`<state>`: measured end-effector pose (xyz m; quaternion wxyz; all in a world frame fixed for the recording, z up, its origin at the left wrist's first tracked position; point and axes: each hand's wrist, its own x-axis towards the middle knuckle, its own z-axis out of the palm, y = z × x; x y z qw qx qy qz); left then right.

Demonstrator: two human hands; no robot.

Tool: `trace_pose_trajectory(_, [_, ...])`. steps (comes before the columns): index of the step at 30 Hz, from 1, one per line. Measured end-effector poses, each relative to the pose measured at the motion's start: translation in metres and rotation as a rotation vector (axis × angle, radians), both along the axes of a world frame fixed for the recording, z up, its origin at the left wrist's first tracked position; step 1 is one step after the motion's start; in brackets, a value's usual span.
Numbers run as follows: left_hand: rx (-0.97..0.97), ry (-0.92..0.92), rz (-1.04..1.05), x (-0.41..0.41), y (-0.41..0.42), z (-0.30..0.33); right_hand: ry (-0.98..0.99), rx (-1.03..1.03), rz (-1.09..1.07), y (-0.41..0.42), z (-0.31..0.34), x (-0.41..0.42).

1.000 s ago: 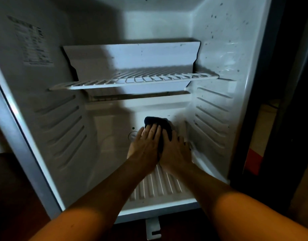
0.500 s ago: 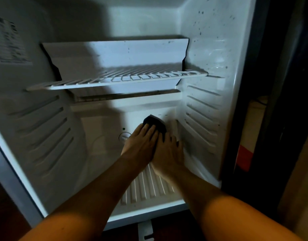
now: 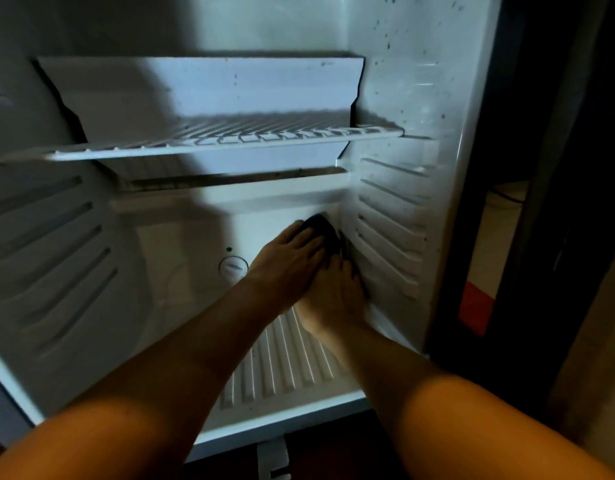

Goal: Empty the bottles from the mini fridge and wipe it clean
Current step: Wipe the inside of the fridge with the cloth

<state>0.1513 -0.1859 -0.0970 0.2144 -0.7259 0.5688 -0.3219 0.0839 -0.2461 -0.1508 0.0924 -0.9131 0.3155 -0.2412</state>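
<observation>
The mini fridge stands open, its white inside fills most of the view, and no bottles show in it. Its right inner wall is flecked with small dark spots, thickest toward the top. Both side walls carry slanted ribs in their lower half.

A white wire shelf runs across the fridge at mid height, resting on ledges in the side walls, and nothing lies on it. Behind the shelf a white panel slopes back against the rear wall; a few dark specks mark it. Just under the shelf, along the rear wall, a narrow dark strip of grime runs from side to side.

The ribbed floor of the fridge lies below the shelf and holds only the two hands and the cloth. On the raised step at the back of the floor, left of the hands, sits a round dial with a small green dot just above it.

The left hand lies flat with straight fingers on a dark cloth, pressing it into the rear right corner of the fridge, below the shelf. The right hand lies just beside it, partly under the left, against the right wall; its fingers reach onto the cloth, but whether they curl round it cannot be told.
</observation>
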Motion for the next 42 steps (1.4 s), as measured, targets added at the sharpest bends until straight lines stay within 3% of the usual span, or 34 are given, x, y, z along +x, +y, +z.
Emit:
trace_pose_trajectory(4, [0.044, -0.077, 0.063, 0.004, -0.001, 0.012, -0.054, -0.039, -0.044, -0.001, 0.012, 0.007])
trace_pose_trajectory(9, [0.085, -0.083, 0.078, 0.008, -0.008, 0.007, 0.152, -0.086, -0.048, -0.006, 0.011, 0.012])
trace_pose_trajectory(18, [0.146, 0.005, 0.015, 0.005, -0.013, -0.006, 0.35, -0.145, -0.007, -0.006, 0.017, -0.01])
trace_pose_trajectory(23, [0.074, 0.148, -0.04, 0.008, -0.005, -0.016, 0.416, -0.167, -0.016, 0.0, 0.025, -0.02])
trace_pose_trajectory(27, [-0.035, 0.564, 0.076, -0.002, 0.011, -0.028, 0.406, -0.169, -0.006, 0.006, 0.027, -0.029])
trace_pose_trajectory(29, [-0.076, 0.706, 0.147, -0.009, 0.021, -0.031, 0.351, -0.06, -0.002, 0.007, 0.022, -0.029])
trace_pose_trajectory(31, [-0.123, 0.744, 0.198, -0.015, 0.031, -0.035, 0.282, 0.042, 0.022, 0.008, 0.015, -0.028])
trace_pose_trajectory(42, [-0.35, 0.787, 0.536, 0.002, 0.115, -0.046, 0.251, 0.119, 0.36, 0.055, 0.007, 0.0])
